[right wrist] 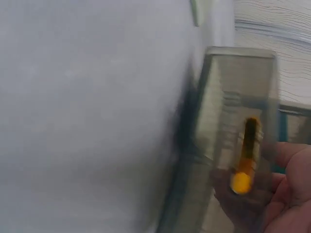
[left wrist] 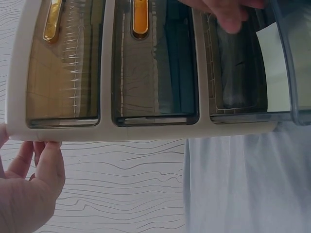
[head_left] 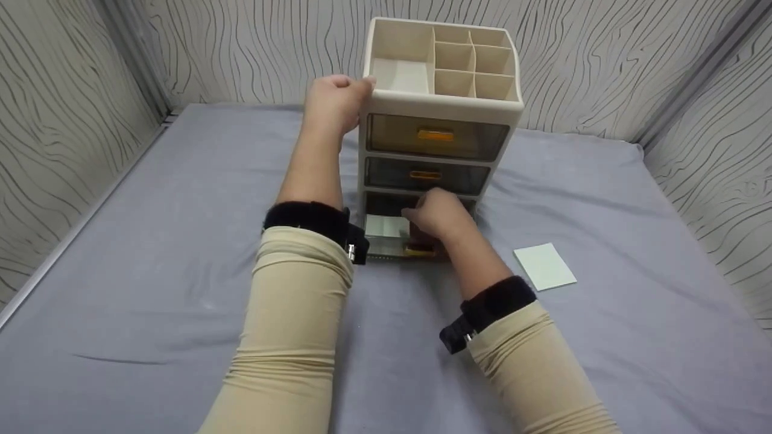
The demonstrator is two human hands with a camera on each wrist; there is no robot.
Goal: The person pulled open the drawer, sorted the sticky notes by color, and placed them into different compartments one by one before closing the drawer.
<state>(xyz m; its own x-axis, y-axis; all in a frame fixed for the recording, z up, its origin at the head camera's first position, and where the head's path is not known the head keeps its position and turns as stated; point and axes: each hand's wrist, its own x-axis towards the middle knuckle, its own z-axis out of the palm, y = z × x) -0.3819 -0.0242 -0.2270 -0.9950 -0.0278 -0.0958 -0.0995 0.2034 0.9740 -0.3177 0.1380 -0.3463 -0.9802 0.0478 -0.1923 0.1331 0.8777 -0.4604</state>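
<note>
A cream desktop drawer unit [head_left: 443,103] with dark see-through drawers and amber handles stands on the cloth. My left hand [head_left: 338,102] grips its upper left edge, thumb on the rim and fingers along the side. The bottom drawer [head_left: 386,247] is pulled out, with a pale paper pad [head_left: 386,226] lying in its left part. My right hand [head_left: 440,214] reaches over the drawer's front, its fingers dipping inside. In the right wrist view those fingers [right wrist: 233,201] show dimly through the clear plastic beside the amber handle [right wrist: 247,155]; I cannot tell whether they hold anything.
A pale green paper pad [head_left: 545,266] lies on the grey-blue cloth [head_left: 199,289], right of the unit. The unit's top has one large and several small compartments [head_left: 476,63]. Wood-grain patterned panels [head_left: 241,48] stand behind and at both sides.
</note>
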